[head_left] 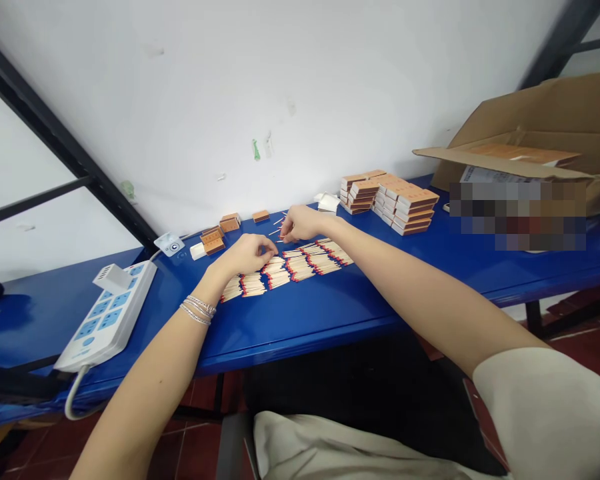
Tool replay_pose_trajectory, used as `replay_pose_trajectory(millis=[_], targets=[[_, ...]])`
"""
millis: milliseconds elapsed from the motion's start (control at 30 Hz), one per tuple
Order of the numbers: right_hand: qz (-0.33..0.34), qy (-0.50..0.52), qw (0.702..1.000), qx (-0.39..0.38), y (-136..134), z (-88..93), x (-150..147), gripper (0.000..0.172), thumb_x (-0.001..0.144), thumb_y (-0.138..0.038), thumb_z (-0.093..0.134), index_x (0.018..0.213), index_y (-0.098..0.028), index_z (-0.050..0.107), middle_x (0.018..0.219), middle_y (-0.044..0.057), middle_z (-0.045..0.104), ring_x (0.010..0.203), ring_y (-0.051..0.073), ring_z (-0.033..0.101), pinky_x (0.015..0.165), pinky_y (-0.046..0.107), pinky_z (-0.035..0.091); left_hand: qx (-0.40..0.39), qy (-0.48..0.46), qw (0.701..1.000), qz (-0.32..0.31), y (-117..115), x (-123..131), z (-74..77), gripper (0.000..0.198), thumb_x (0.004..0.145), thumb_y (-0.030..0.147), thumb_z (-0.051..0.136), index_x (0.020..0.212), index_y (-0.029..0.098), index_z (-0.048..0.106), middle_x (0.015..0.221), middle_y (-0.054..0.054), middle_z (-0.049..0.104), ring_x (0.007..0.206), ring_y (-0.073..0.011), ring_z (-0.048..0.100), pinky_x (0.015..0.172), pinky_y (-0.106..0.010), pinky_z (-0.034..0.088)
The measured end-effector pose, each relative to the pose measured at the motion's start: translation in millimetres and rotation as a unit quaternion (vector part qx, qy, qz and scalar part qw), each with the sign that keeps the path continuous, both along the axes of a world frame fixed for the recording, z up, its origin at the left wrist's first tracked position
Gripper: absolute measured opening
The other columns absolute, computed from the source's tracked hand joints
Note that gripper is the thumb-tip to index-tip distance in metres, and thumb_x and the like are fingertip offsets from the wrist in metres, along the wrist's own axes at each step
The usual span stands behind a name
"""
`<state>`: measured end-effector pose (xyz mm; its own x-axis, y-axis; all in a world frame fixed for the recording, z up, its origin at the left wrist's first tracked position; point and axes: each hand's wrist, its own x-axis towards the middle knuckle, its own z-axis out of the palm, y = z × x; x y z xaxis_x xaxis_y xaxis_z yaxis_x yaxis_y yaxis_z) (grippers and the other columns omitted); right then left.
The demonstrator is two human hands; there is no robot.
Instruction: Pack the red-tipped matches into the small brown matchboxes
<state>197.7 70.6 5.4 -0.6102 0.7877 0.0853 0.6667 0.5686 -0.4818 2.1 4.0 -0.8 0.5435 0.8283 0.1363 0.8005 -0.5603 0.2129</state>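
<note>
The matches (301,267) are lying side by side in small bundles, forming a band that is running across the middle of the blue desk (310,313), roughly along its front edge, with red heads showing. The left hand (250,255), whose wrist is wearing silvery bracelets (199,310), is bending over the left part of this band. Its fingers are curling, with thumb and forefinger sitting close together, but whether they are gripping a match I cannot tell. The right hand (303,223) is reaching farther toward the back edge, beside a few loose matches (275,233). Its fingers are drawing together and pointing down; whether they are clamping a match is too small to tell. Toward the back edge, a few matchboxes (213,241) are standing left of the hands, while stacked matchboxes (405,197) are filling a spot to the right, next to some crumpled white paper (327,202). An open carton (500,123) is occupying the back right corner, and a power strip (111,319) is lying toward the left end.
</note>
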Motion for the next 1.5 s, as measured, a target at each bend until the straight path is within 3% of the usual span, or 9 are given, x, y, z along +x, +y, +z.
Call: replay_pose_trajectory(millis=[200,367,800,1000,1300,1500], targets=[[0.021,0.006,1.000,-0.018,-2,4.2,2,0.023,0.074,-0.019,0.076,0.096,-0.013,0.080,0.085,0.009,0.078,0.079,0.018,0.068,0.066,0.022,0.047,0.027,-0.028,0.997,0.072,-1,0,2.3,0.023,0.081,0.022,0.057,0.093,0.016,0.076,0.077,-0.004,0.074,0.063,-0.0154,0.060,0.066,-0.028,0.045],[0.035,0.019,0.999,-0.032,-6,5.9,2,0.025,0.076,-0.022,0.074,0.099,-0.012,0.079,0.085,0.008,0.077,0.079,0.017,0.068,0.067,0.022,0.047,0.031,-0.088,0.990,0.102,-3,3,2.9,0.024,0.082,0.028,0.060,0.096,0.015,0.075,0.078,-0.004,0.073,0.063,-0.0139,0.058,0.065,-0.026,0.045],[0.033,-0.084,0.996,0.001,-14,9.8,-2,0.024,0.076,-0.025,0.075,0.098,-0.018,0.080,0.091,0.006,0.078,0.081,0.016,0.069,0.072,0.022,0.047,0.017,-0.064,0.991,0.115,-1,3,0.3,0.023,0.081,0.026,0.062,0.096,0.016,0.076,0.073,-0.003,0.072,0.061,-0.0137,0.058,0.064,-0.025,0.045],[0.043,-0.084,0.996,0.009,-12,6.8,-4,0.022,0.077,-0.026,0.074,0.096,-0.018,0.080,0.091,0.006,0.078,0.082,0.016,0.069,0.070,0.022,0.047,0.013,-0.065,0.993,0.103,2,2,-2.1,0.023,0.079,0.023,0.062,0.096,0.017,0.076,0.085,-0.004,0.075,0.065,-0.0140,0.060,0.064,-0.025,0.045],[0.035,-0.079,0.996,0.003,-12,4.8,-5,0.020,0.077,-0.027,0.073,0.093,-0.018,0.081,0.086,0.005,0.077,0.080,0.017,0.068,0.068,0.023,0.047,0.013,-0.061,0.993,0.105,2,1,-1.8,0.023,0.079,0.023,0.061,0.095,0.017,0.076,0.087,-0.005,0.076,0.065,-0.0145,0.061,0.065,-0.027,0.046],[-0.006,-0.048,0.999,0.014,-8,10.9,5,0.021,0.076,-0.026,0.074,0.093,-0.015,0.080,0.088,0.008,0.077,0.080,0.017,0.068,0.068,0.023,0.047,0.016,-0.067,0.992,0.105,-1,6,-1.7,0.020,0.079,0.024,0.062,0.092,0.017,0.076,0.083,-0.004,0.076,0.064,-0.0143,0.061,0.066,-0.027,0.046]])
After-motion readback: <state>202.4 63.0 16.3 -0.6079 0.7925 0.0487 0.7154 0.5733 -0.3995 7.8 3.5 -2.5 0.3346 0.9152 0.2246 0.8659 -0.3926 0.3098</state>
